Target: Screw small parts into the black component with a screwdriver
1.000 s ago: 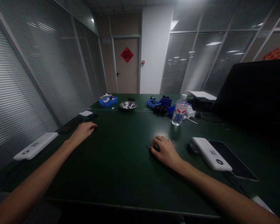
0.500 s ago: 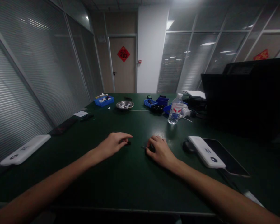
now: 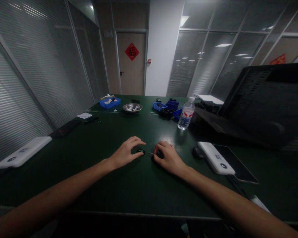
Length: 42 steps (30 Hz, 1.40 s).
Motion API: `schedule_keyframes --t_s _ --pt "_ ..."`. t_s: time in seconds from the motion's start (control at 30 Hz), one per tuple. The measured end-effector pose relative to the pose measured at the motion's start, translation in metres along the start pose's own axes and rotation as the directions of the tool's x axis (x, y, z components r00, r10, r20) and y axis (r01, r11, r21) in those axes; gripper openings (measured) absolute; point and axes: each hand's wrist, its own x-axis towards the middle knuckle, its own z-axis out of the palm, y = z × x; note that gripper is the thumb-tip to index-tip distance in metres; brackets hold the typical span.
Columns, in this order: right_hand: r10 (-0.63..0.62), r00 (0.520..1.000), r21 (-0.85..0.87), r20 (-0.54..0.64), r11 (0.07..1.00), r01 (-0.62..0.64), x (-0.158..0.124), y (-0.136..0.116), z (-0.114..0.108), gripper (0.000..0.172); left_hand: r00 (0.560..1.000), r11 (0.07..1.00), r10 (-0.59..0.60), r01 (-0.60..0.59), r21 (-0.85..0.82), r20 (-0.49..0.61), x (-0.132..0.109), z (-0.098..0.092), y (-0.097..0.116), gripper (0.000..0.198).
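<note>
My left hand (image 3: 126, 152) rests low over the green tabletop, its thumb and fingers spread apart. In the gap by its thumb tip lies a small black object (image 3: 141, 151) with a green mark; its kind is too small to make out. A short way to the right, my right hand (image 3: 168, 156) is curled closed with its side near the table. A thin metal tip (image 3: 150, 153) sticks out of it toward the black object. Dark material shows inside the curled fingers, but most of this tool is hidden by them.
A water bottle (image 3: 186, 114) stands beyond my right hand. Farther back are a metal bowl (image 3: 132, 111) and blue trays (image 3: 110, 103). White power banks (image 3: 216, 158) lie at both sides, one beside a dark tablet (image 3: 238, 163). A large black screen (image 3: 268, 105) fills the right.
My left hand has moved right and opened wider beside the small black object, which now shows more. My right hand stays nearly in place with the metal tip. The camera view has shifted slightly.
</note>
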Motion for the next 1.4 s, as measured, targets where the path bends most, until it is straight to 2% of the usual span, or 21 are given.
schedule_keyframes --t_s 0.1,0.23,0.33,0.5,0.63,1.13,1.3,1.4 --pt "-0.013 1.0 0.018 -0.015 1.0 0.013 0.0 -0.002 0.0 0.006 1.0 0.998 0.0 0.001 0.059 -0.02 -0.002 -0.001 0.002 0.045" --pt "-0.034 0.999 0.045 -0.013 0.998 0.035 -0.001 -0.005 -0.002 0.007 0.998 0.995 -0.046 0.042 0.089 0.036 -0.002 -0.001 -0.001 0.052" --pt "-0.044 0.999 0.057 -0.011 0.997 0.045 -0.001 -0.005 -0.002 0.006 0.994 0.993 -0.081 0.074 0.09 0.077 -0.002 0.0 -0.008 0.044" --pt "-0.069 0.998 0.067 0.014 0.995 0.068 -0.001 -0.004 -0.001 0.007 0.99 1.0 -0.025 0.026 -0.011 0.136 -0.001 0.002 -0.012 0.023" --pt "-0.075 0.997 0.067 0.029 0.995 0.073 -0.002 -0.008 -0.005 0.005 0.988 0.997 -0.006 0.018 -0.079 0.152 0.0 0.001 -0.006 0.021" --pt "-0.118 0.993 0.084 0.024 0.99 0.115 -0.004 -0.013 -0.007 0.006 0.982 0.992 -0.016 0.039 -0.121 0.187 0.001 0.002 -0.002 0.022" --pt "-0.11 0.994 0.14 0.006 0.984 0.108 -0.004 -0.015 -0.009 0.004 0.986 0.98 -0.046 0.075 -0.183 0.162 0.001 0.002 0.003 0.021" --pt "-0.133 0.991 0.113 0.008 0.985 0.131 -0.005 -0.014 -0.009 0.005 0.987 0.982 -0.019 0.048 -0.184 0.157 0.0 0.002 0.004 0.021"
